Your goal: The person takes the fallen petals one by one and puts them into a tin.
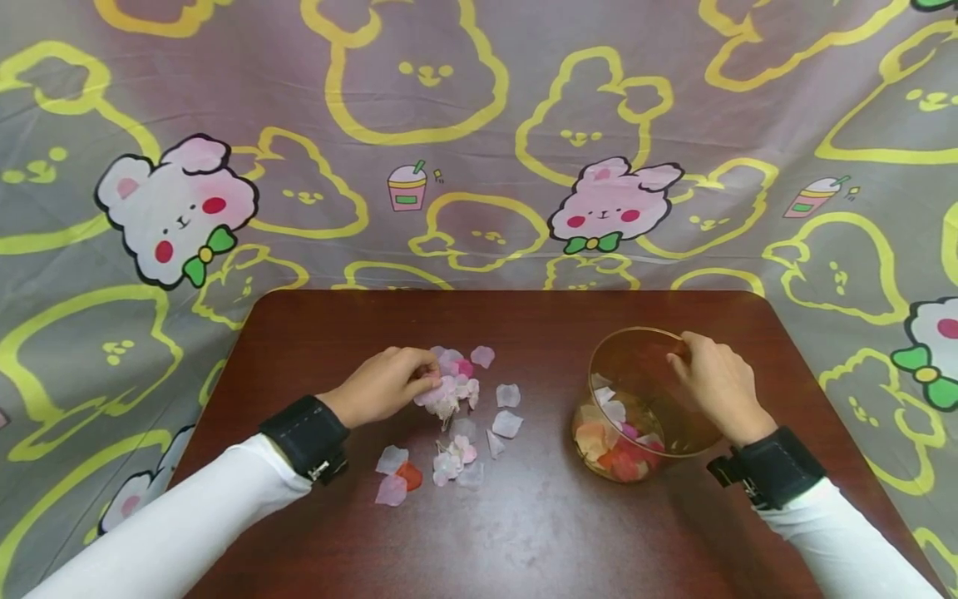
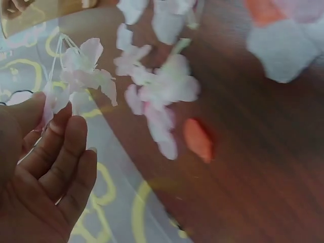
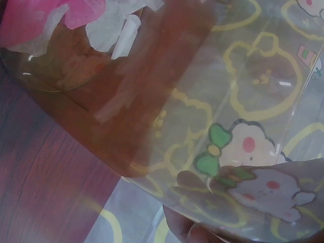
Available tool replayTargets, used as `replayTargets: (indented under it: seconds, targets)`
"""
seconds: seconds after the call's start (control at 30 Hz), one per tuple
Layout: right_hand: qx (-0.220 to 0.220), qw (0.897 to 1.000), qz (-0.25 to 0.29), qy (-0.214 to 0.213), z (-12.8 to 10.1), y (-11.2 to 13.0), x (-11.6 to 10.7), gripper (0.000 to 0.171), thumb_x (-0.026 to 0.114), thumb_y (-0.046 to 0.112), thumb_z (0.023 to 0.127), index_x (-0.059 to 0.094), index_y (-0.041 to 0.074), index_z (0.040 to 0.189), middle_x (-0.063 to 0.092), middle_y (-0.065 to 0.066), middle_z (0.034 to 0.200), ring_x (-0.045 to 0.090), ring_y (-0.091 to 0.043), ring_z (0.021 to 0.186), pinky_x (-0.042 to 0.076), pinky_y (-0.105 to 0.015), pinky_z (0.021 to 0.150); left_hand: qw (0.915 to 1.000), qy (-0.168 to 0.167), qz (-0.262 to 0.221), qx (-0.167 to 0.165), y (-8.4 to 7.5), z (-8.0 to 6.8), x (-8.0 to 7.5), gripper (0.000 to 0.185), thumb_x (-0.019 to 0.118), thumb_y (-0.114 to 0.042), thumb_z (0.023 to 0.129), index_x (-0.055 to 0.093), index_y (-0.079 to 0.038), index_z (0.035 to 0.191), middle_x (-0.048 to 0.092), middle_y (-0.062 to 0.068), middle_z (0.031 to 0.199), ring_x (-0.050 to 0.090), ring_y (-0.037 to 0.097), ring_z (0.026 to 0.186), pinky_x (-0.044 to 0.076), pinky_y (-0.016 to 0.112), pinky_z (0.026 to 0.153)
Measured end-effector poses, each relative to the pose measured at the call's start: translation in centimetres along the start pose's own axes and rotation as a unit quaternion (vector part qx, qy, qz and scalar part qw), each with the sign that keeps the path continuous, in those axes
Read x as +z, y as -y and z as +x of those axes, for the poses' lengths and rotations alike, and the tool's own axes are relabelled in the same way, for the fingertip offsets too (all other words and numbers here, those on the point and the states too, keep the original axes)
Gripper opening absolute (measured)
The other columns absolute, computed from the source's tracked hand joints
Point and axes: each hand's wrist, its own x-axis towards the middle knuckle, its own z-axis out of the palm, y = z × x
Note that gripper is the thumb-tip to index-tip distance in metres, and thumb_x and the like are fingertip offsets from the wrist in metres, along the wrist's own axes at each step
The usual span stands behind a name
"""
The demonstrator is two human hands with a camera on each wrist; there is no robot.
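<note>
We have our left hand (image 1: 385, 384) pinching a small cluster of pale pink and white fabric petals (image 1: 447, 391) at the top of the loose heap on the dark brown wooden desk (image 1: 524, 532). Our right hand (image 1: 717, 381) grips the far rim of the clear round plastic tub (image 1: 644, 403), which stands to the right of the heap, well apart from it, already part filled with orange, red and white petals.

To do this well, we judge it best to keep the pinch light and close round the thin stems seen in the left wrist view, so that the cluster (image 2: 81, 76) lifts whole without dragging neighbours. We should hold the tub firmly, as it is tilted.

The tub's long axis leans toward the petals, mouth pointing up and to the left. The pinched cluster has its stems toward our fingers (image 2: 66, 152), its petals pointing away.
</note>
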Motion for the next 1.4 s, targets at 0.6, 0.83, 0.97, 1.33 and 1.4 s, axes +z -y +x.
replayTargets:
  seconds: [0.6,0.83,0.97,1.33,1.4]
  targets:
    - [-0.003,1.0,0.002,-0.004,0.2,-0.2,0.3,0.015,0.066,0.017,0.096,0.063,0.003,0.093,0.06,-0.011,0.068,0.054,-0.025,0.056,0.035,-0.035,0.047,0.9948,0.017,0.027,0.097,-8.9,5.8,-1.5,0.011,0.066,-0.023,0.099,0.068,-0.014,0.094,0.055,-0.004,0.074,0.049,0.01,0.066,0.039,0.024,0.061]
    - [-0.003,1.0,0.001,-0.004,0.2,-0.4,0.3,0.015,0.067,0.017,0.095,0.064,0.002,0.094,0.062,-0.012,0.069,0.055,-0.025,0.057,0.036,-0.035,0.047,0.989,0.009,0.037,0.143,-12.2,7.9,-1.6,0.014,0.064,-0.025,0.1,0.066,-0.014,0.091,0.052,-0.006,0.072,0.048,0.009,0.068,0.037,0.023,0.063]
    - [0.0,1.0,0.001,-0.002,0.2,-0.4,0.2,0.015,0.067,0.017,0.095,0.064,0.001,0.096,0.062,-0.012,0.07,0.054,-0.025,0.057,0.036,-0.035,0.047,0.9832,-0.006,0.048,0.176,-14.4,9.2,-1.3,0.015,0.062,-0.026,0.101,0.066,-0.015,0.092,0.053,-0.006,0.074,0.051,0.009,0.07,0.038,0.024,0.065]
    - [-0.003,1.0,0.004,-0.01,0.4,-0.5,0.1,0.016,0.066,0.017,0.096,0.06,0.004,0.088,0.053,-0.008,0.063,0.051,-0.024,0.053,0.032,-0.034,0.045,0.9725,0.009,0.085,0.216,-18.4,11.7,1.6,0.017,0.06,-0.031,0.102,0.068,-0.015,0.099,0.062,-0.006,0.081,0.056,0.009,0.076,0.044,0.021,0.068]
    - [-0.005,1.0,0.004,-0.011,0.4,-0.4,0.1,0.017,0.066,0.017,0.096,0.059,0.005,0.086,0.052,-0.008,0.062,0.051,-0.024,0.053,0.032,-0.034,0.045,0.9721,0.017,0.099,0.212,-18.7,11.9,2.4,0.017,0.061,-0.031,0.101,0.068,-0.016,0.099,0.061,-0.007,0.08,0.056,0.008,0.076,0.043,0.02,0.067]
